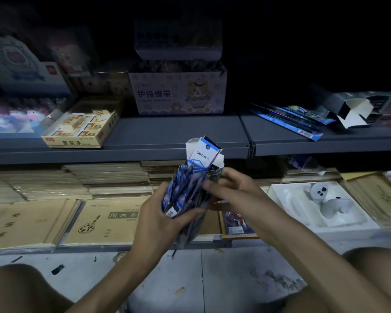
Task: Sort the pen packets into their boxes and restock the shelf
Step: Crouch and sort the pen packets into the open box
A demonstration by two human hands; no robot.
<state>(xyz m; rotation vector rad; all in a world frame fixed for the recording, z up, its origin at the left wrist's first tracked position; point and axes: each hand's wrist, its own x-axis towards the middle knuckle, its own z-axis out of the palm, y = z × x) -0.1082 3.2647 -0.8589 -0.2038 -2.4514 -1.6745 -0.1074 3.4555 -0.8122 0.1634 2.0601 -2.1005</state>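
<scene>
I hold a tall, narrow pen box [187, 231] upright in front of the shelves, stuffed with blue and white pen packets [204, 154] that stick out of its open top. My left hand [160, 213] is wrapped around the box and the packets from the left. My right hand [233, 190] grips the box's right side near the top, fingers pressed on the packets. More loose blue pen packets [287, 122] lie on the dark grey shelf [178, 132] at the right, beside an opened empty box [357, 109] lying on its side.
On the shelf stand a finger bandage carton [178, 93] and an open tray of erasers [81, 127]. Below lie stacks of brown drawing books [104, 220] and a white tray with a toy figure [325, 199]. My knees frame the dirty floor [212, 279].
</scene>
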